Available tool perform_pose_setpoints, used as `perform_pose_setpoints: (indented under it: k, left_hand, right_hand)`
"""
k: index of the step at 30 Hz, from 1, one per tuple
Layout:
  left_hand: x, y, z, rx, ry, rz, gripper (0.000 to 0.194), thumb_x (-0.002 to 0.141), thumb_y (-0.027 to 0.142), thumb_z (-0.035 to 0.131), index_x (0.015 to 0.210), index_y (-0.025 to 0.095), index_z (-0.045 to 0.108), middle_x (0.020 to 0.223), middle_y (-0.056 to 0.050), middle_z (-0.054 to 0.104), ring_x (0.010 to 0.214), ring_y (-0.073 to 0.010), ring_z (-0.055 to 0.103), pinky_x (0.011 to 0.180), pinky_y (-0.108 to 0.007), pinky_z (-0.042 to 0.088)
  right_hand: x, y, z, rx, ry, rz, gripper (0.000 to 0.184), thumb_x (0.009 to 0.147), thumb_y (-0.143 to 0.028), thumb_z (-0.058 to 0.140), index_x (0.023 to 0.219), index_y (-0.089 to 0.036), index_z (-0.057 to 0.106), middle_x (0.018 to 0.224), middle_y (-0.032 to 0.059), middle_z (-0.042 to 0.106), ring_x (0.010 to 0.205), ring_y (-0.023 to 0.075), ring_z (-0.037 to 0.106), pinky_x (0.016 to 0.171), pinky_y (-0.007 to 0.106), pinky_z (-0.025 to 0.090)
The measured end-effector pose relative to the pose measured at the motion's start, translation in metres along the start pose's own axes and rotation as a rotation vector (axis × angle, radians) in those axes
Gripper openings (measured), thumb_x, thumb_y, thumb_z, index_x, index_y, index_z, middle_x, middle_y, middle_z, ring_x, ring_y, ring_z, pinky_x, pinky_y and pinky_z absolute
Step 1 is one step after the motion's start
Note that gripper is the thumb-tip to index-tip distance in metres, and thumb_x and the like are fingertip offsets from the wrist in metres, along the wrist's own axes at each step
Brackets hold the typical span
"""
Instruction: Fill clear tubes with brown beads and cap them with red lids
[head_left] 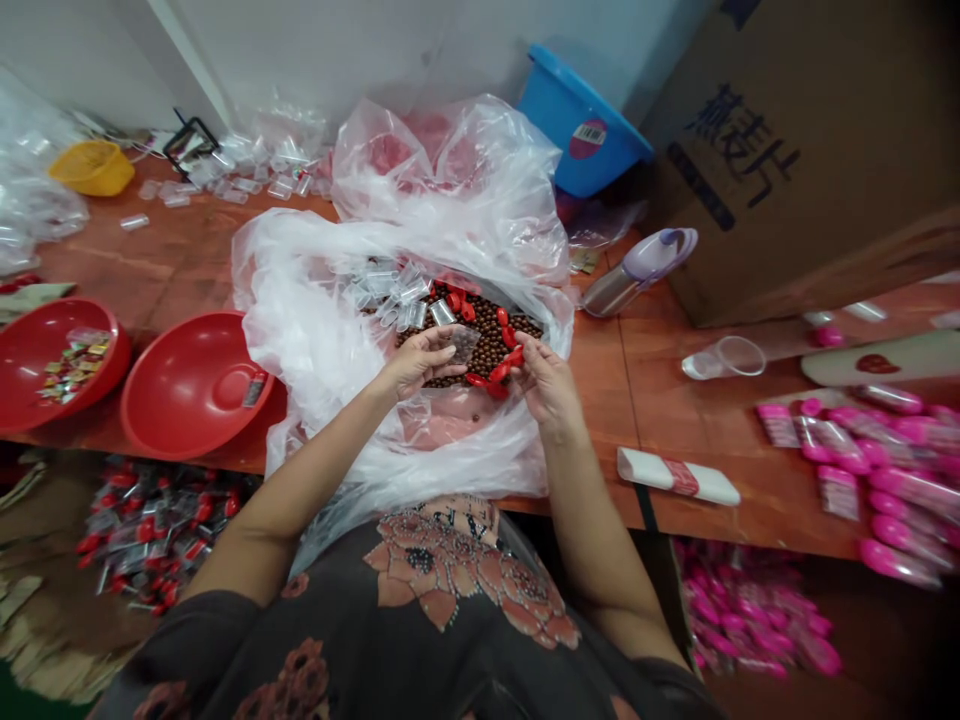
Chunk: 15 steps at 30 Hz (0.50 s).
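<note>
My left hand (417, 362) is closed round a small clear plastic tube (463, 343), held over a pile of brown round candies (487, 335). My right hand (546, 378) pinches a small red cap (514, 357) just right of the tube. The candies, several red caps and several empty clear tubes (394, 290) lie in a big clear plastic bag (330, 320) spread on the wooden table (645, 370) in front of me.
Two red bowls (191, 385) (45, 355) stand at the left, one with wrapped sweets. A blue tub (581, 120), a cardboard box (810, 150) and a steel flask (637, 272) are at the back right. Pink packets (877, 470) cover the right end.
</note>
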<state>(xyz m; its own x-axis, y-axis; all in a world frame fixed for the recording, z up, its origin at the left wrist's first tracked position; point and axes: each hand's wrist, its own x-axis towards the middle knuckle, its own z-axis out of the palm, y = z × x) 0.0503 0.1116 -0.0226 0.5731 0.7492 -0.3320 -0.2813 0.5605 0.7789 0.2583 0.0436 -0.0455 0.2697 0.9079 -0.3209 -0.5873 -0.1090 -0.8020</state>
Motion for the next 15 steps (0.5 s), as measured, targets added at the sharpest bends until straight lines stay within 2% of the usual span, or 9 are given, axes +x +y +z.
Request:
perform_pose_setpoints:
  k: [4,9,15]
  left_hand:
    - [-0.002,-0.004,0.000,0.012,0.054,0.000,0.031,0.075,0.007,0.073,0.104,0.015,0.066,0.104,-0.005,0.070,0.092,-0.0144,0.068,0.089,-0.035,0.059]
    - [-0.006,-0.009,0.009,0.113,0.038,-0.036,0.032,0.071,0.017,0.080,0.100,0.014,0.064,0.096,-0.005,0.070,0.085,-0.0146,0.069,0.081,-0.034,0.060]
    - [-0.012,-0.020,0.020,0.223,-0.069,0.027,0.046,0.073,0.026,0.079,0.116,0.016,0.067,0.125,-0.011,0.066,0.099,-0.0186,0.067,0.080,-0.031,0.057]
  right_hand:
    - [0.000,0.004,-0.004,0.047,0.017,-0.008,0.028,0.068,-0.029,0.086,0.093,-0.025,0.073,0.093,-0.0050,0.075,0.077,0.0069,0.071,0.074,0.016,0.062]
    - [0.003,0.011,-0.004,-0.020,0.060,-0.131,0.025,0.078,-0.037,0.077,0.097,-0.023,0.070,0.108,0.0004,0.076,0.104,0.0151,0.071,0.099,0.032,0.058]
    - [-0.013,0.018,0.018,-0.202,-0.071,-0.209,0.039,0.085,-0.052,0.066,0.114,-0.027,0.068,0.123,0.0039,0.072,0.115,0.0217,0.067,0.103,0.045,0.054]
